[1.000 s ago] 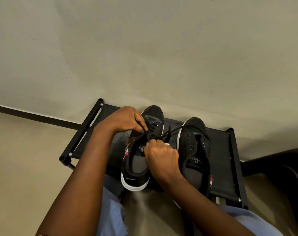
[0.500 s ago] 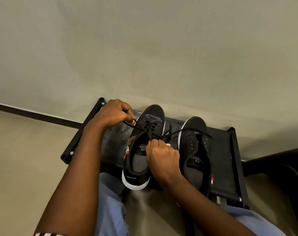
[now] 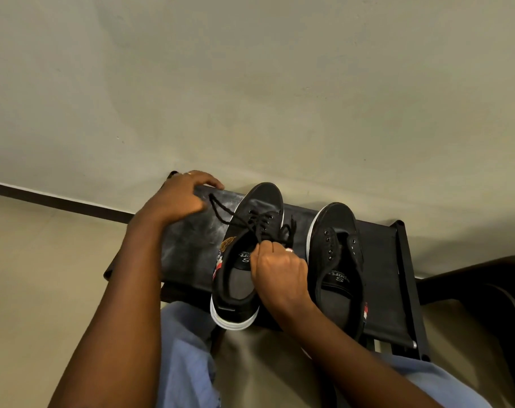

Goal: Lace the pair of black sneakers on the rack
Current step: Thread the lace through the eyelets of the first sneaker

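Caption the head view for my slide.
Both hands pull a lace through the left sneaker on the rack.

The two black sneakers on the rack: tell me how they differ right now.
The left sneaker has a black lace crossed through its front eyelets; the right sneaker shows bare eyelets, no lace. The left hand pulls one lace end of the left sneaker out sideways and the right hand pinches the other; no hand touches the right sneaker. Both are black with white soles, toes toward the wall, side by side on the rack.

head cam, looks down, close-up
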